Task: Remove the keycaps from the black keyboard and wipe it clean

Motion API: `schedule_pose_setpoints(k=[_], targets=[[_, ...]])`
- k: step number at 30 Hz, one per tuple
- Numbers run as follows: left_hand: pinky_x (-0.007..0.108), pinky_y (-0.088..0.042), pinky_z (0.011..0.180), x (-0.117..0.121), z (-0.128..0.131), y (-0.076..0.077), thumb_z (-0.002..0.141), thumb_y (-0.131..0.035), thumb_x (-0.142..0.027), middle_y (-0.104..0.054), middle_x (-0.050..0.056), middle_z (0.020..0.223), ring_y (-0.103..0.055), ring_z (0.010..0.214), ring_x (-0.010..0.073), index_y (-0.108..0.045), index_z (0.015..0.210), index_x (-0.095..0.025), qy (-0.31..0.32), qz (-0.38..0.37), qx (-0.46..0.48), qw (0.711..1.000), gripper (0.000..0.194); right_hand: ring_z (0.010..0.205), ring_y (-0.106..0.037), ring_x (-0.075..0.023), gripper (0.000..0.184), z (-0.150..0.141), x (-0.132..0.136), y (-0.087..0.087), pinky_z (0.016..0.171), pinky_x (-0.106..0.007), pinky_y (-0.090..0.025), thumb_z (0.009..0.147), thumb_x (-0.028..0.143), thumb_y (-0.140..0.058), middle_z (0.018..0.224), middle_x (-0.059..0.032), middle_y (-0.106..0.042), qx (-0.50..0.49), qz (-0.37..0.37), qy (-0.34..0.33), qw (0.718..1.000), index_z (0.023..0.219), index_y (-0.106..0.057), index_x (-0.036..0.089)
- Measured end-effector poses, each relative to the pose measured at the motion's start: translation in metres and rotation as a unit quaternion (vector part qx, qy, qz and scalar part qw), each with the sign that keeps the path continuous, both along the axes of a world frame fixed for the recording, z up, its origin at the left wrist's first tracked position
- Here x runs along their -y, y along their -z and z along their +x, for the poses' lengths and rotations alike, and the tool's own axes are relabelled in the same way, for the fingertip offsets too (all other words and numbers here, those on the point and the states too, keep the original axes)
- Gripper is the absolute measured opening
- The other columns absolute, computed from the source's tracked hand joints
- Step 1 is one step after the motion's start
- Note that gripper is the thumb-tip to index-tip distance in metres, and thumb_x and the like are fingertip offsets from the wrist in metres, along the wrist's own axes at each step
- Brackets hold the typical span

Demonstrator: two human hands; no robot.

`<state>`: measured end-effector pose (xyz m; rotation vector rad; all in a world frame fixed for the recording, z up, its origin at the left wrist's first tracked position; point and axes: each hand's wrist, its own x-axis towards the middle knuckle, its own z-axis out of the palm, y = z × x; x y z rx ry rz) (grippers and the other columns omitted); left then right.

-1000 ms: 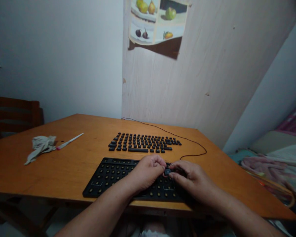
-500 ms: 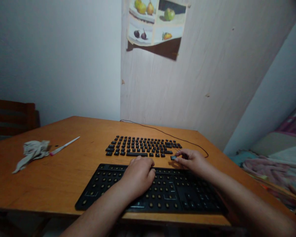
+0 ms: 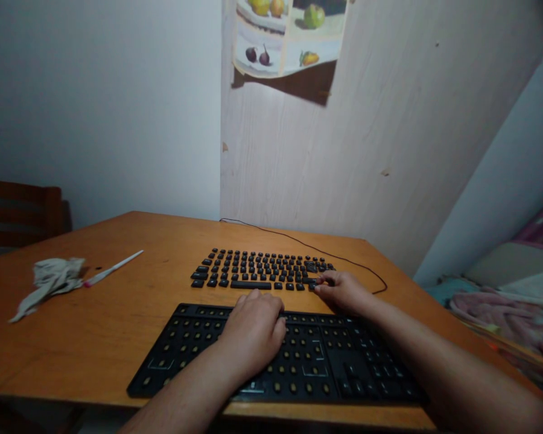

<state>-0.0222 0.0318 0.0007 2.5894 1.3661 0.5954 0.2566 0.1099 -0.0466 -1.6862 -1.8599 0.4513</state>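
A black keyboard (image 3: 339, 361) lies along the table's near edge. Its main section shows bare yellowish key stems, while keycaps still sit on its right part. My left hand (image 3: 256, 322) lies palm down across the keyboard's middle, its fingers reaching over the far edge and the tips partly hidden. Beyond the keyboard, loose black keycaps are laid out in rows, with a long spacebar cap (image 3: 251, 285) in the nearest row. At the right end of that row, my right hand (image 3: 341, 290) pinches a keycap (image 3: 312, 287) at table level.
A thin black cable (image 3: 298, 242) curves behind the keycaps. On the left lie a crumpled cloth (image 3: 57, 277), a white stick-like tool (image 3: 117, 265) with a pinkish end, and a small dark piece. The wooden table (image 3: 117, 337) meets a wall carrying a fruit picture (image 3: 294, 42).
My right hand has moved slightly left and lowered the keycap to the end of the nearest row. My left hand stays on the keyboard. The view has shifted slightly.
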Motion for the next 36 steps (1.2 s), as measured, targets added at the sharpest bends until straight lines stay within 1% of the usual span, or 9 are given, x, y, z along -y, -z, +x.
schedule_pose_setpoints(k=[4,7,11,18,25,31,36], targets=[[0.037,-0.042,0.080,0.001,0.001,-0.001,0.086,-0.050,-0.026,-0.066,0.009,0.088,-0.055,0.091,0.0263,-0.065,0.088,-0.021,-0.002,0.000,0.004,1.000,0.016,0.071,-0.060,-0.0177,0.019,-0.001,-0.001,-0.005,0.066,-0.028,-0.045,0.075,0.034,-0.068,0.075,-0.0018,-0.070,0.016,-0.002,-0.013,1.000,0.086,-0.073,0.020],[0.037,-0.042,0.080,0.001,0.002,-0.002,0.086,-0.049,-0.026,-0.067,0.009,0.089,-0.055,0.091,0.0265,-0.065,0.088,-0.021,0.001,-0.004,0.005,1.000,0.017,0.075,-0.062,-0.0194,0.017,-0.002,-0.001,-0.008,0.071,-0.029,-0.046,0.074,0.032,-0.069,0.077,-0.0026,-0.071,0.027,-0.003,-0.017,0.999,0.086,-0.074,0.021],[0.038,-0.042,0.080,0.002,0.002,-0.004,0.086,-0.049,-0.027,-0.067,0.009,0.089,-0.055,0.092,0.0267,-0.066,0.089,-0.021,0.002,-0.011,0.005,1.000,0.017,0.076,-0.062,-0.0203,0.017,-0.004,0.000,-0.009,0.071,-0.030,-0.046,0.074,0.032,-0.069,0.077,-0.0031,-0.072,0.038,-0.004,-0.020,0.999,0.085,-0.075,0.021],[0.038,-0.042,0.081,0.003,0.001,-0.003,0.086,-0.049,-0.027,-0.067,0.009,0.089,-0.055,0.092,0.0263,-0.066,0.089,-0.021,0.004,-0.009,0.006,1.000,0.018,0.075,-0.063,-0.0205,0.019,-0.005,0.001,-0.010,0.070,-0.031,-0.045,0.076,0.035,-0.067,0.077,-0.0033,-0.072,0.048,-0.010,-0.023,0.999,0.087,-0.075,0.021],[0.038,-0.042,0.081,0.003,0.002,-0.006,0.086,-0.049,-0.027,-0.067,0.009,0.089,-0.056,0.092,0.0260,-0.066,0.089,-0.021,0.003,-0.015,0.003,1.000,0.018,0.081,-0.064,-0.0213,0.020,-0.005,0.001,-0.010,0.075,-0.031,-0.046,0.076,0.034,-0.068,0.083,-0.0039,-0.074,0.047,-0.010,-0.031,0.998,0.090,-0.075,0.021],[0.038,-0.042,0.082,0.003,0.002,-0.006,0.086,-0.050,-0.027,-0.067,0.009,0.090,-0.056,0.094,0.0265,-0.067,0.091,-0.020,0.001,-0.017,-0.004,1.000,0.019,0.081,-0.065,-0.0220,0.021,-0.003,0.001,-0.011,0.076,-0.032,-0.047,0.076,0.034,-0.068,0.086,-0.0044,-0.074,0.053,-0.007,-0.025,0.998,0.092,-0.076,0.022],[0.037,-0.043,0.083,0.003,0.002,-0.004,0.086,-0.049,-0.027,-0.067,0.008,0.092,-0.056,0.094,0.0256,-0.066,0.090,-0.021,0.001,-0.010,-0.007,1.000,0.019,0.080,-0.065,-0.0215,0.021,-0.006,0.004,-0.014,0.075,-0.031,-0.047,0.074,0.034,-0.068,0.086,-0.0033,-0.074,0.051,-0.006,-0.021,0.998,0.089,-0.076,0.023]])
